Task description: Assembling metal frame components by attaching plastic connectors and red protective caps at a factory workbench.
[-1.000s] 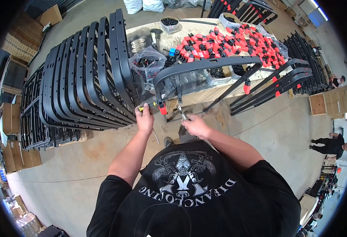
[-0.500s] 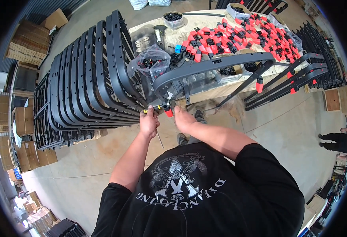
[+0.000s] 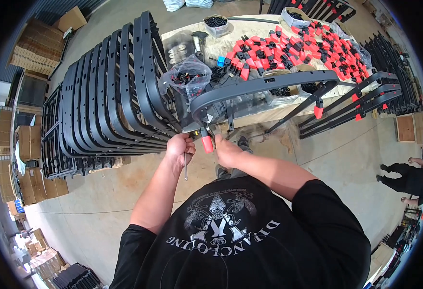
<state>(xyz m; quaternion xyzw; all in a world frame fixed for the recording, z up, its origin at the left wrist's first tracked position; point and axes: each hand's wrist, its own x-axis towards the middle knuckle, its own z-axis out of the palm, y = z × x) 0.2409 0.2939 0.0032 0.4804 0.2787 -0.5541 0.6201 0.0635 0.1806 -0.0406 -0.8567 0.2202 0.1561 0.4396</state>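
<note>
A curved black metal frame (image 3: 269,83) stretches across the front of the table, with a red-and-black fitting (image 3: 207,144) at its near left end. My right hand (image 3: 228,152) is closed at the right side of this fitting, its fingertips partly hidden. Just left of the fitting, my left hand (image 3: 178,149) is curled round a tool with a thin metal shaft (image 3: 186,168), seemingly a screwdriver. The shaft points toward me below the fist; its handle is mostly covered. A small yellow part shows between the left fingers and the fitting.
Several black frames (image 3: 108,91) stand in a row at left. On the table (image 3: 254,118) lie a heap of red-and-black fittings (image 3: 288,48), a plastic bag (image 3: 187,77) of small parts and a box of black pieces (image 3: 216,25). A person (image 3: 404,180) is at far right.
My left hand has turned and dropped slightly, so the shaft points more straight toward me. The red part of the fitting shows more fully. The person at right has come further into view.
</note>
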